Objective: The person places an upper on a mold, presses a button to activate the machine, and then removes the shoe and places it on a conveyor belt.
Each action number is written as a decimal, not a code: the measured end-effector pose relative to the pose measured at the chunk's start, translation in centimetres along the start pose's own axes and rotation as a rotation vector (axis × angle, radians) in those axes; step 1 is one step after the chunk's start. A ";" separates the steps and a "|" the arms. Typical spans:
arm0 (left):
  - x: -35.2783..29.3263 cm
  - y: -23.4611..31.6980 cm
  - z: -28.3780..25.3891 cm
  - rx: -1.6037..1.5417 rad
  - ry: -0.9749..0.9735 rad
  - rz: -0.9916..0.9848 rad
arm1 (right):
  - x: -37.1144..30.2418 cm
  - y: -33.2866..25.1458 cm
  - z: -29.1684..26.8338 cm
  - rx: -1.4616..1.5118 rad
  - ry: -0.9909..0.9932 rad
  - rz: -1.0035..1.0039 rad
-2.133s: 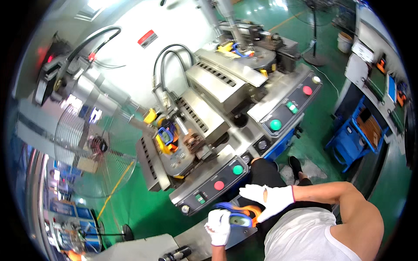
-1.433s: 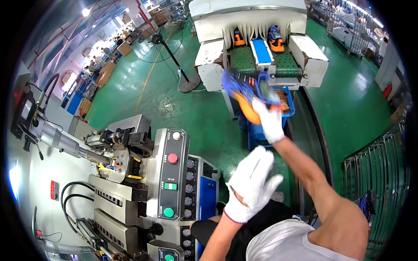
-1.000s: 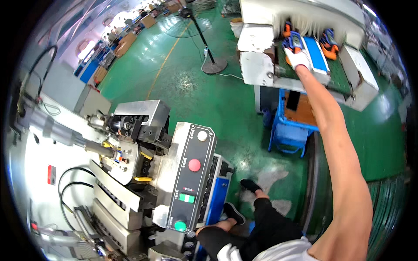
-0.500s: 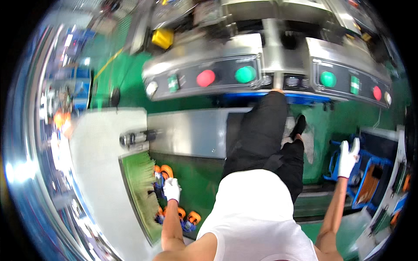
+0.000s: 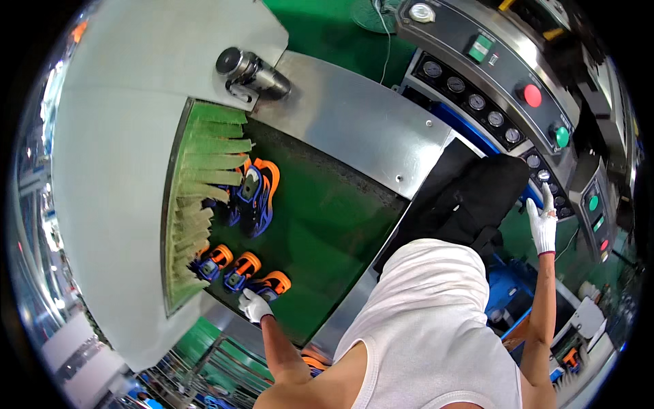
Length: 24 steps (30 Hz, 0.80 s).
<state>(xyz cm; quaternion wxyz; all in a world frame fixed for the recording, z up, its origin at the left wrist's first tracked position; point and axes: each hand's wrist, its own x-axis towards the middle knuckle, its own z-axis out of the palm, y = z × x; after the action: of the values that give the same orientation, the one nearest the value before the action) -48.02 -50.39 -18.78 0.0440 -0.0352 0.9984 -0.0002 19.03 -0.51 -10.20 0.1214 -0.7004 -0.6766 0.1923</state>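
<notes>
My left hand (image 5: 254,306), in a white glove, is at the toe end of a blue shoe (image 5: 275,283) with an orange heel. Its fingers are slightly apart; whether they touch the shoe I cannot tell. More blue-and-orange shoes, one a nearby shoe (image 5: 242,268), lie on the dark green belt (image 5: 320,238). A larger pair, including a shoe (image 5: 260,198), sits farther up by the fringed green curtain (image 5: 204,184), which partly hides some shoes. My right hand (image 5: 543,228), also gloved, is held out at the right, fingers spread and holding nothing.
A steel ledge (image 5: 368,123) runs beyond the belt, with a dark metal flask (image 5: 253,72) near its left end. At the right stand a control panel (image 5: 504,75) with buttons and a row of gauges (image 5: 477,101). The pale machine housing (image 5: 116,170) fills the left.
My view has swung left, from the control panels to the belt and shoes. My left hand is now by the shoes in the nearer row. My right hand stays outstretched, now nearer the gauges in view.
</notes>
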 end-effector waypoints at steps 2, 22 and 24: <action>-2.1 3.8 -2.7 0.020 0.026 0.156 | 0.7 -1.3 -0.3 0.038 -0.011 -0.090; -17.0 36.9 -9.8 -0.628 -0.209 1.437 | -4.5 -22.5 3.4 0.457 -0.124 -0.704; -22.3 41.1 -13.2 -0.650 -0.251 1.704 | -4.0 -23.5 2.4 0.322 -0.004 -0.755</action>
<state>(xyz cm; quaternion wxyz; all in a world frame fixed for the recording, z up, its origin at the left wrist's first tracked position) -29.90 -7.84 -3.86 0.1252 0.7020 0.6255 0.3166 -3.21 -3.45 -1.82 0.2901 -0.3745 -0.8476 0.2390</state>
